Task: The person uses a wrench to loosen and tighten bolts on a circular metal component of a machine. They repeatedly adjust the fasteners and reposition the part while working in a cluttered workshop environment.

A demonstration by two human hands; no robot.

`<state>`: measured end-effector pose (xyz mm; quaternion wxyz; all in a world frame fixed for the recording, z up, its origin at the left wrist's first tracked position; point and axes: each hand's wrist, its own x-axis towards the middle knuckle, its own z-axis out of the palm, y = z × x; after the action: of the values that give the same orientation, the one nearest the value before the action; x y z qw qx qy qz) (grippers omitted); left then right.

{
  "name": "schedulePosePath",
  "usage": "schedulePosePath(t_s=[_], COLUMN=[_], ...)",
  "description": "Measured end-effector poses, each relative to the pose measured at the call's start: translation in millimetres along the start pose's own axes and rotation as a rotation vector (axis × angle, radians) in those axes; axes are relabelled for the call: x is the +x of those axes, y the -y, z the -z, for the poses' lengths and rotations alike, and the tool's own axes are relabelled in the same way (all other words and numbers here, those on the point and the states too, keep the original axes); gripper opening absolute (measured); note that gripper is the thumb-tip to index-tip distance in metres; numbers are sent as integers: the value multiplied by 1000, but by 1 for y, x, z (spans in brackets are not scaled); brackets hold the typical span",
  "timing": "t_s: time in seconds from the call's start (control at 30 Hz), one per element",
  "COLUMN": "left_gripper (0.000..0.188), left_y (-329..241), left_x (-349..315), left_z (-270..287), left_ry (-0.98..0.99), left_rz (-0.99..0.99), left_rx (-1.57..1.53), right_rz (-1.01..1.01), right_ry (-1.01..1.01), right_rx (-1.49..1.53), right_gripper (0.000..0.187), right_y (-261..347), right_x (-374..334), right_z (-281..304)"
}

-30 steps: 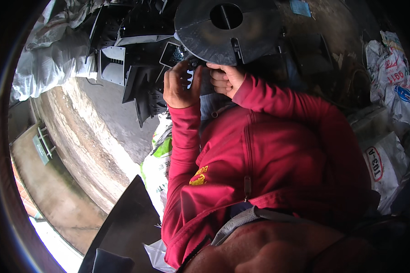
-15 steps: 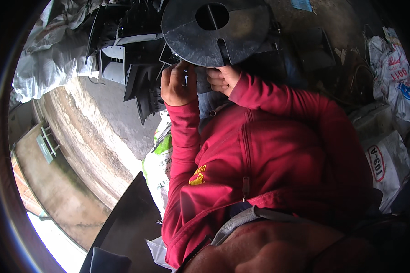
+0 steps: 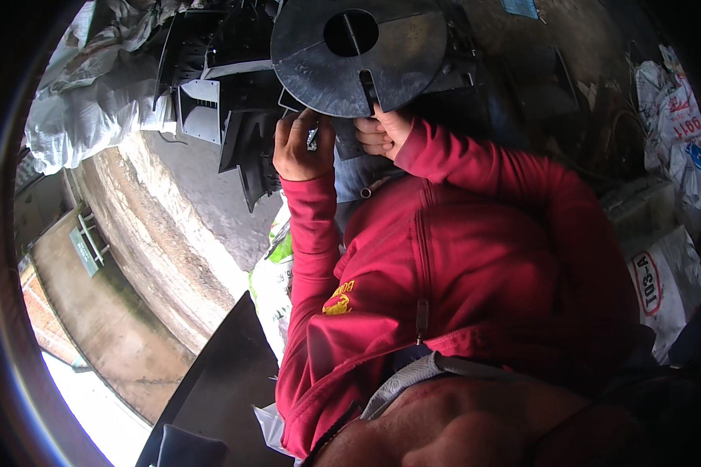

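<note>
A dark grey round disc (image 3: 311, 74) with a hole in its middle and a slot cut in from its near edge is held up in front of me. My right hand (image 3: 383, 134) grips the near rim beside the slot, its thumb at the slot's mouth and the other fingers curled below. My left hand (image 3: 304, 148) has its bent fingers at the rim, left of the slot; the fingertips are partly hidden by the disc. A small shiny patch shows between the left fingers, too small to name.
Black moulded parts (image 3: 245, 128) are piled beyond and left of the disc. Clear plastic sheeting (image 3: 97, 109) lies at the far left. White printed sacks (image 3: 666, 280) stand on the right. A dark panel (image 3: 218, 373) is near my left elbow.
The disc has shifted slightly left and turned a little, and more of my right thumb shows at the slot. Both hands keep their places at the rim. The view has shifted slightly.
</note>
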<state>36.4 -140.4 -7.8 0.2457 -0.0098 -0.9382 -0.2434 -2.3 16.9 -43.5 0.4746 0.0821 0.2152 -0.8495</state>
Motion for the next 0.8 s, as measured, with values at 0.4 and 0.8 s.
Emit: schedulePosePath(t_s=[0.4,0.8], left_gripper=[24,23], left_y=[7,-9], left_x=[-1,2], left_z=[-4,-2], left_ry=[-16,-61], left_rz=[-38,104], left_rx=[-88,-216], right_rz=[-27,-30], right_ry=[-87,-108], right_rx=[-122,-65], right_gripper=[42,36], right_y=[2,2], right_x=[4,5], right_z=[0,3])
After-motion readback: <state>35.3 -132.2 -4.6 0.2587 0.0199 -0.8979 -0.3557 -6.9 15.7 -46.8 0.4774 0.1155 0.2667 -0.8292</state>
